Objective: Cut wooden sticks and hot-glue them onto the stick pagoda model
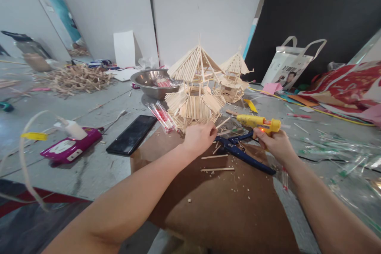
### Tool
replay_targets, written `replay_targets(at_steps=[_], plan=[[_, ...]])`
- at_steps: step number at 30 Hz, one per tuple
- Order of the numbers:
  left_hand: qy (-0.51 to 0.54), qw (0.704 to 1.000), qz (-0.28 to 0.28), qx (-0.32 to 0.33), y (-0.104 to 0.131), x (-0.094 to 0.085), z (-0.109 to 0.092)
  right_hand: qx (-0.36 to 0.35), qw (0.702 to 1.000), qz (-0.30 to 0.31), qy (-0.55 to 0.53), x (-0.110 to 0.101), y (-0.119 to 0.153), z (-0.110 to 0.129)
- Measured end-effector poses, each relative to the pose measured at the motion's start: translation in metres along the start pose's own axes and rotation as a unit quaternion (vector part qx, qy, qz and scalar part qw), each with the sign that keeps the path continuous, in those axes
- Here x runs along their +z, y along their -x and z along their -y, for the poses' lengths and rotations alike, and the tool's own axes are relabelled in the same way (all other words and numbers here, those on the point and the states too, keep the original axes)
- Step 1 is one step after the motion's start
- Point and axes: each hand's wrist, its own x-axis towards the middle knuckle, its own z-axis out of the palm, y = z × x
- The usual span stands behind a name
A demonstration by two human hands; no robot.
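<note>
My right hand (275,143) is wrapped round the handle of a yellow hot glue gun (253,121), whose small red light glows and whose nozzle points left. In front of the pagoda model (196,105), built of thin wooden sticks, my left hand (200,139) is closed in a pinch. A short wooden stick (223,123) juts out from its fingers toward the glue gun. Blue-handled cutters (250,160) lie between my hands on a brown board (208,202). Cut sticks (218,169) and small chips are scattered near them.
Behind the model stand a second stick model (233,75) and a steel bowl (145,83). To the left lie a phone (131,135), a purple power strip (71,147) and a stick pile (77,79). Plastic wrappers (351,154) and a white bag (282,65) are on the right.
</note>
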Motion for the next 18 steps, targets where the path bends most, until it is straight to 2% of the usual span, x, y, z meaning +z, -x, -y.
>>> replay_targets(at_steps=[3, 6, 9, 10, 11, 13, 14, 15, 18], plan=[[0.03, 0.999, -0.034, 0.017, 0.0, -0.002, 0.0, 0.026, 0.999, -0.008, -0.044, 0.0, -0.002, -0.003], [0.095, 0.991, -0.09, 0.014, 0.0, -0.009, 0.0, 0.041, 0.993, -0.034, -0.109, -0.003, -0.006, -0.001], [0.196, 0.971, -0.136, -0.009, -0.001, -0.018, 0.0, 0.028, 0.981, -0.052, -0.182, -0.012, -0.011, 0.017], [0.236, 0.961, -0.145, -0.02, -0.002, -0.021, 0.001, 0.022, 0.98, -0.039, -0.193, -0.015, -0.013, 0.027], [0.277, 0.948, -0.154, -0.033, -0.003, -0.024, 0.001, 0.019, 0.979, -0.031, -0.202, -0.018, -0.015, 0.038], [0.36, 0.915, -0.171, -0.069, -0.005, -0.029, 0.0, -0.003, 0.977, -0.055, -0.204, -0.023, -0.021, 0.062], [0.401, 0.894, -0.177, -0.09, -0.006, -0.031, 0.0, -0.019, 0.981, -0.04, -0.19, -0.024, -0.024, 0.074], [0.442, 0.872, -0.18, -0.112, -0.008, -0.033, 0.0, -0.048, 0.982, -0.045, -0.179, -0.024, -0.028, 0.085], [0.547, 0.803, -0.173, -0.164, -0.013, -0.036, 0.001, -0.131, 0.985, -0.012, -0.109, -0.019, -0.044, 0.112]])
